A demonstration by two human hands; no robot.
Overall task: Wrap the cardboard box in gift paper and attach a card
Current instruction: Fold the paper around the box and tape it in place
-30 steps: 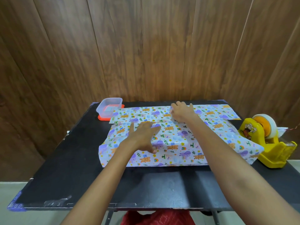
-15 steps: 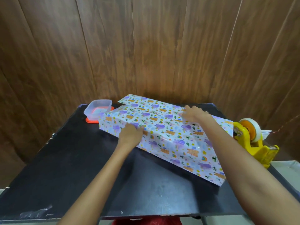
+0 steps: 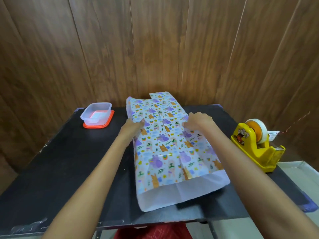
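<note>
the left hand (image 3: 133, 126) gripped the left side of the wrapped box (image 3: 165, 145), its fingers curled narrow onto the top of the gift paper. the right hand (image 3: 198, 120) held the opposite side the same way, knuckles up and fingertips bent over the right edge. the box lay lengthwise on the black table (image 3: 60, 161), pointing away from the person, with a seam running down the middle of its top. its far end reached the table's back edge by the wooden wall. its near end was an open sleeve of paper, white inside, lying just short of the front edge. a band of tabletop showed between the box and the plastic container (image 3: 96, 113) at the far left. a narrower band separated it from the yellow tape dispenser (image 3: 255, 147) at the right edge.
</note>
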